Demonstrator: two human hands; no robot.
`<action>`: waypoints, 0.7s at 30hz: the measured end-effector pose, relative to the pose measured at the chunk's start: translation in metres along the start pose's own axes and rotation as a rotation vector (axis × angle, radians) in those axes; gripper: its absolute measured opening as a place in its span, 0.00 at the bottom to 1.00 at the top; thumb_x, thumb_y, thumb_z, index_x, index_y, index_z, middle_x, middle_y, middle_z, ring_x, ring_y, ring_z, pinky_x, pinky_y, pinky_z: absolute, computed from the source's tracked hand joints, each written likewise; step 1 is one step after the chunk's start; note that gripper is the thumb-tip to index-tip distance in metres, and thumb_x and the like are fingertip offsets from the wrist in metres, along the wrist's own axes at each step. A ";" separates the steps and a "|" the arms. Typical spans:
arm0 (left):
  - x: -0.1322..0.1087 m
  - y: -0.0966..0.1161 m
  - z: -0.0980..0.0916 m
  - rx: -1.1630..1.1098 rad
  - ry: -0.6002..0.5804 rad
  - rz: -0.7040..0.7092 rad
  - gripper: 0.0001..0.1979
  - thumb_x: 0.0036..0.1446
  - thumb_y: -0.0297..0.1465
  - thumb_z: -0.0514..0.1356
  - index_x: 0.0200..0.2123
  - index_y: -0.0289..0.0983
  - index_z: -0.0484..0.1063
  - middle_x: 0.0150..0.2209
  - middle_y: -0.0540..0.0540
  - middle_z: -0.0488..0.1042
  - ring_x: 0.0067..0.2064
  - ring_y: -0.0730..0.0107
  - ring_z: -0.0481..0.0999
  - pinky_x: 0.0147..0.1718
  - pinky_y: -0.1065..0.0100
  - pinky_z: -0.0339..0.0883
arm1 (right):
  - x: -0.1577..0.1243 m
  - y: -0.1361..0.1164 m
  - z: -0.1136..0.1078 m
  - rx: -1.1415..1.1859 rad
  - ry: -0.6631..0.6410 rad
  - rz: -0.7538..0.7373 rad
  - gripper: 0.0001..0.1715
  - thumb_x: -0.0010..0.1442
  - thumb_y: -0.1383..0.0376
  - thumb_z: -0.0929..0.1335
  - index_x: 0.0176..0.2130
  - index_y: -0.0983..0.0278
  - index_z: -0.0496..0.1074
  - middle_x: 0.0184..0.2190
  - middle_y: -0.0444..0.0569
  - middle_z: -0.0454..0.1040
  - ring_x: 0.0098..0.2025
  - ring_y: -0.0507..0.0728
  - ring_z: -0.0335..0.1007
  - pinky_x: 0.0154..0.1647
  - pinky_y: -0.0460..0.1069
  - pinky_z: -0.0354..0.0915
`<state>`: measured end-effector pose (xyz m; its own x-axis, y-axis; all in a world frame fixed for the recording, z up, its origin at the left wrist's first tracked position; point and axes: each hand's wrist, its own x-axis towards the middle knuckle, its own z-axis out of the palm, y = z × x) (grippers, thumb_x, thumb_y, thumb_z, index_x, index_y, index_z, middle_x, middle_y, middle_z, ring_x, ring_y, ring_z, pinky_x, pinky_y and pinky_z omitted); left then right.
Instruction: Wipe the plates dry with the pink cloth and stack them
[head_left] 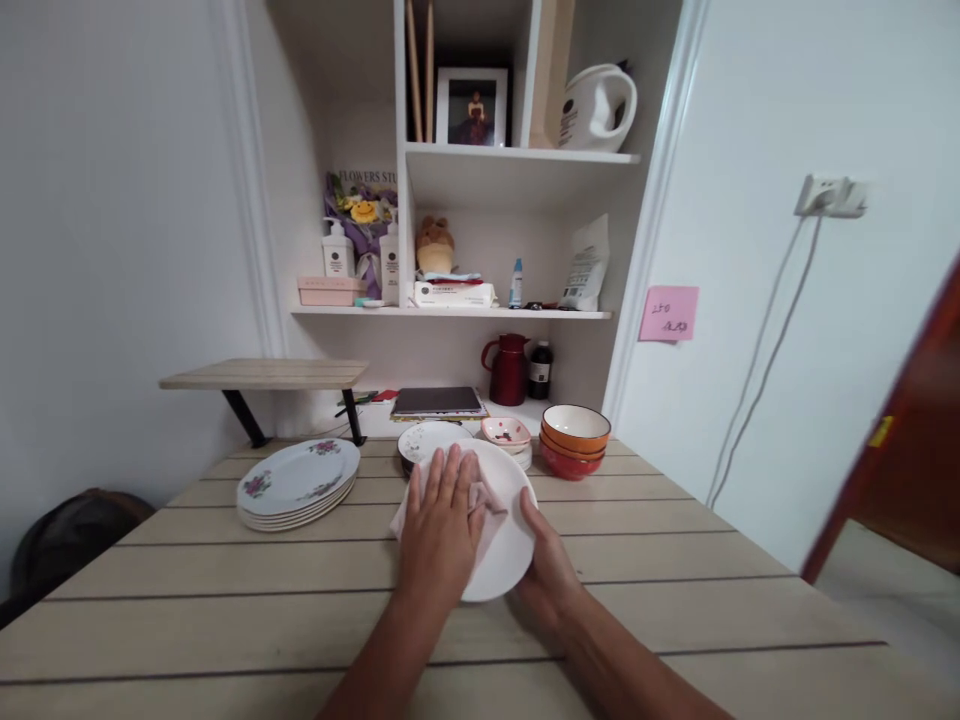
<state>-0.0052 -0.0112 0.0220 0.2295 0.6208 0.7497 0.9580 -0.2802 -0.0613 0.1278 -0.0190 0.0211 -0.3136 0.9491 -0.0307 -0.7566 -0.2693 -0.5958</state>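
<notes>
A round white plate is held tilted over the table, in front of me. My right hand grips its right edge, thumb on the upper face and the other fingers hidden beneath. Across the plate's left half lies a pale pink cloth. My left hand presses this cloth to the plate with fingers stretched, and some of it bunches by the thumb. Just behind are a stack of plates with a floral top one and a small pink-rimmed dish on other dishes.
Oval flower-patterned plates are stacked on the left of the wooden table. Orange and red bowls stand nested at the right rear. A low wooden riser, a dark red jug and shelves are behind.
</notes>
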 end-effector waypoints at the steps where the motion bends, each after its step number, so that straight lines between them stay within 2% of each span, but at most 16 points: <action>1: -0.004 0.002 0.003 -0.009 0.003 0.036 0.29 0.65 0.34 0.48 0.68 0.39 0.47 0.69 0.46 0.48 0.69 0.58 0.47 0.65 0.49 0.48 | 0.002 -0.001 -0.002 0.010 0.000 -0.007 0.32 0.62 0.49 0.64 0.57 0.67 0.69 0.52 0.54 0.75 0.55 0.61 0.70 0.60 0.55 0.60; 7: -0.023 0.025 0.017 -0.128 -0.059 0.206 0.28 0.65 0.34 0.49 0.67 0.40 0.50 0.68 0.50 0.53 0.68 0.61 0.51 0.64 0.55 0.54 | 0.009 0.000 -0.013 0.063 0.054 0.132 0.33 0.60 0.46 0.65 0.53 0.67 0.71 0.48 0.56 0.78 0.52 0.61 0.73 0.56 0.56 0.65; 10: -0.023 0.027 0.013 -0.198 -0.128 0.240 0.29 0.65 0.34 0.49 0.68 0.40 0.46 0.68 0.50 0.52 0.69 0.63 0.50 0.65 0.55 0.51 | 0.012 0.001 -0.018 0.054 -0.005 0.214 0.36 0.60 0.44 0.63 0.54 0.68 0.70 0.48 0.57 0.78 0.52 0.61 0.73 0.57 0.56 0.63; 12: -0.021 0.023 0.011 -0.224 -0.162 0.231 0.30 0.65 0.33 0.49 0.68 0.43 0.44 0.68 0.51 0.52 0.69 0.63 0.49 0.66 0.52 0.47 | 0.013 0.002 -0.020 0.021 -0.071 0.215 0.38 0.60 0.43 0.63 0.56 0.68 0.68 0.50 0.58 0.77 0.53 0.61 0.73 0.59 0.56 0.61; 14: -0.019 0.017 0.011 -0.222 -0.171 0.190 0.30 0.65 0.33 0.49 0.68 0.47 0.43 0.68 0.52 0.53 0.69 0.61 0.48 0.66 0.46 0.42 | 0.014 0.004 -0.021 -0.045 -0.117 0.184 0.38 0.61 0.44 0.62 0.58 0.68 0.67 0.52 0.57 0.75 0.54 0.60 0.71 0.61 0.55 0.59; 17: -0.015 0.009 0.014 -0.170 -0.156 0.047 0.28 0.66 0.32 0.46 0.67 0.52 0.44 0.68 0.52 0.53 0.70 0.57 0.46 0.65 0.39 0.37 | 0.013 0.010 -0.019 -0.153 -0.156 0.164 0.39 0.60 0.42 0.62 0.60 0.64 0.64 0.55 0.55 0.73 0.57 0.59 0.69 0.63 0.55 0.55; 21: -0.010 0.002 0.014 -0.103 -0.135 -0.184 0.25 0.68 0.33 0.42 0.67 0.51 0.47 0.68 0.49 0.52 0.70 0.54 0.45 0.61 0.34 0.41 | 0.005 0.020 -0.011 -0.270 -0.177 0.162 0.40 0.59 0.41 0.62 0.61 0.63 0.64 0.55 0.53 0.73 0.58 0.60 0.67 0.63 0.56 0.55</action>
<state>-0.0033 -0.0078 0.0051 0.0802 0.7587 0.6465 0.9647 -0.2222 0.1411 0.1169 -0.0177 0.0004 -0.5295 0.8481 -0.0172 -0.5173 -0.3389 -0.7858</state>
